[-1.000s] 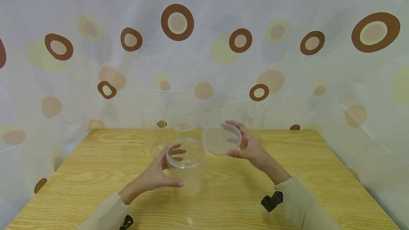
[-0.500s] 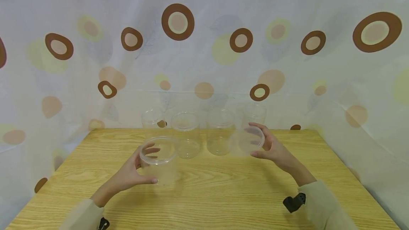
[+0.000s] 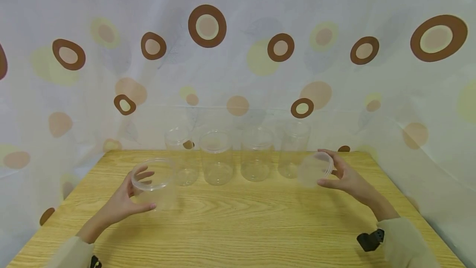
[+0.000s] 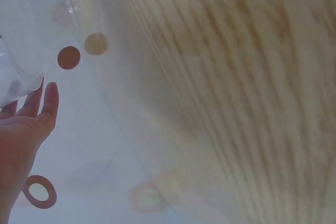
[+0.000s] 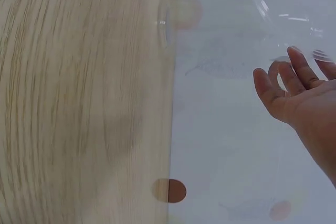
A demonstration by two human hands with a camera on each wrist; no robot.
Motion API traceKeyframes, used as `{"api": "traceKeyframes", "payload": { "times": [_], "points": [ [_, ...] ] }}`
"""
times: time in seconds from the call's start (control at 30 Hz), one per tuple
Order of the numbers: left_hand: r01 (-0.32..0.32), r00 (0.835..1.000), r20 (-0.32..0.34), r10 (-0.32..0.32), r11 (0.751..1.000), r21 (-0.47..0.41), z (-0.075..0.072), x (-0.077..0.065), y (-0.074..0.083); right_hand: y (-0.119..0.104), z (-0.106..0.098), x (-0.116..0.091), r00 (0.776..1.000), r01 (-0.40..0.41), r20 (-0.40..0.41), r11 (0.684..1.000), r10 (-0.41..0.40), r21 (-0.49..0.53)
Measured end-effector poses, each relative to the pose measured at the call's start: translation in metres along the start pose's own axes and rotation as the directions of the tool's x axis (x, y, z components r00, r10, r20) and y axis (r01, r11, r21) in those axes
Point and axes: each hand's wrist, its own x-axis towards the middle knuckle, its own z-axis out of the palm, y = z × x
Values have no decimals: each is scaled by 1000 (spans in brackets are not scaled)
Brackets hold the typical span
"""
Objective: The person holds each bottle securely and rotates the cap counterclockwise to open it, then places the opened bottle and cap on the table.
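My left hand (image 3: 124, 197) grips a wide, clear plastic jar (image 3: 156, 191) by its side, thumb at the front and fingers behind, over the left half of the table. The jar stands upright in the air, its rounded rim on top. On the right, my right hand (image 3: 343, 177) pinches the edge of a round translucent lid (image 3: 314, 171), thumb below and fingers above, the lid tilted on edge. In the left wrist view part of the jar (image 4: 21, 40) shows past the fingers. The right wrist view shows the lid (image 5: 294, 9) only in part.
At the back of the wooden table (image 3: 230, 235) several clear jars stand in a row: a tall one (image 3: 182, 156) on the left, two wider ones, including this jar (image 3: 256, 156), and a narrow one (image 3: 291, 152) at right. A patterned curtain (image 3: 238, 65) closes off the back.
My hands have moved apart: the left carried the jar leftward, the right carried the lid rightward and turned it more on edge. The row of jars has come into fuller view.
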Motion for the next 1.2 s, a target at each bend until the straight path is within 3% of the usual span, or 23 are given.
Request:
{"api": "traceKeyframes", "payload": {
  "times": [0.3,0.6,0.77,0.9,1.03,1.2],
  "points": [
    [98,993,-66,-93,993,73,-20,-7,-15,20,-20,-13,988,-131,-102,982,118,-135],
    [179,980,-101,-173,982,57,-28,-3,-23,34,-27,-14,983,-145,-144,965,115,-219],
    [241,968,-99,-232,966,95,-32,-3,-29,44,-30,-15,980,-183,-141,920,142,-347],
    [277,959,-81,-271,958,73,-35,-3,-32,49,-31,-15,979,-198,-141,869,149,-454],
    [306,951,-66,-303,950,52,-37,-3,-35,49,-30,-15,974,-223,-136,835,179,-503],
    [316,948,-58,-313,947,52,-36,-4,-36,50,-28,-15,971,-239,-120,816,207,-526]
  ]
}}
